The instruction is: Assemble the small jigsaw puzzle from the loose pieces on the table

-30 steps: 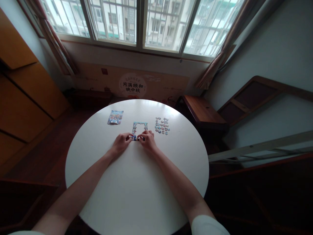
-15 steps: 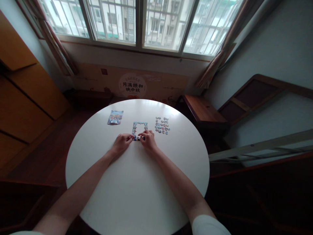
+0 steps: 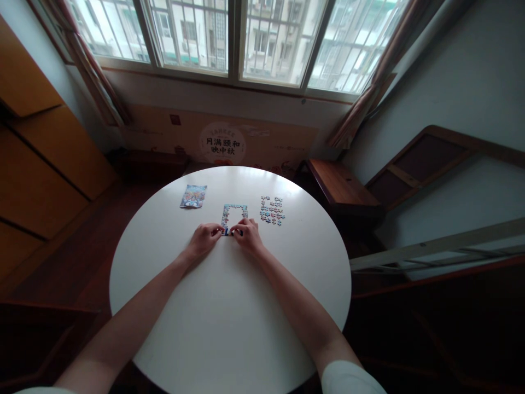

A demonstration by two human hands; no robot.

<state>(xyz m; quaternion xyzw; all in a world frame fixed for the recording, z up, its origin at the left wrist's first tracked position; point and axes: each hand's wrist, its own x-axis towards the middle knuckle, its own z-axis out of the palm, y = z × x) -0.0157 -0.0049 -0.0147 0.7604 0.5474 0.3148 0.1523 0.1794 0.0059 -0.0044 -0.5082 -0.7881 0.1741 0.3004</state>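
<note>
Puzzle (image 3: 225, 215) is lying flat near the middle of the white table (image 3: 229, 306), just a border ring with bare tabletop showing inside. Its long axis runs away from the person, so one short edge faces the window (image 3: 273, 44) and the other, with the dark blue bits, faces the person. Left hand (image 3: 205, 238) is at the near left corner, thumb and fingers nearly together; can't tell if a piece is pinched in there. Right hand (image 3: 249, 234) covers the near right part, fingers bent, small gap to the thumb, and again no clue if it's got anything. Loose pieces (image 3: 274, 210) sit off to the right, colorful packet (image 3: 193, 196) to the left.
</note>
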